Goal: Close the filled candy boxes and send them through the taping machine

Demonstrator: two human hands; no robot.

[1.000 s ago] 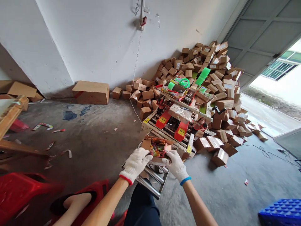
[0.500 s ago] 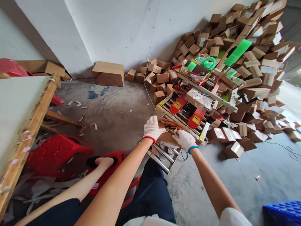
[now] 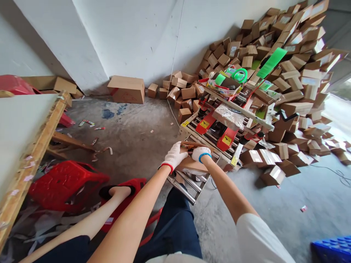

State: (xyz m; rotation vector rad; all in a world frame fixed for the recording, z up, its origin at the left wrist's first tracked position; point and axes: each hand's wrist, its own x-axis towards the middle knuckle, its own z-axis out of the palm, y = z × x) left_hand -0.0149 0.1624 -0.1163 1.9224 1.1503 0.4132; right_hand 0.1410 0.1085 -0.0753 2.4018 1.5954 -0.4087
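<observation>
A small open cardboard box (image 3: 192,163) with colourful packets inside rests on the metal rollers (image 3: 189,184) at the near end of a carton-sealing machine (image 3: 216,128). My left hand (image 3: 174,156), in a white glove with a red cuff, presses on the box's left flap, fingers closed over it. On the right side, my right hand (image 3: 201,152), in a white glove with a blue cuff, folds down over the box top. Both hands touch the box.
A big heap of small sealed cardboard boxes (image 3: 276,73) lies behind and right of the machine. A larger carton (image 3: 126,89) stands by the wall. A wooden-edged table (image 3: 24,135) is at left, red plastic stools (image 3: 65,180) beside my legs, a blue crate (image 3: 333,248) bottom right.
The camera tilted down and left. My hands went from holding the open box at its sides to pressing its flaps down over the packets; my right hand moved up onto the top.
</observation>
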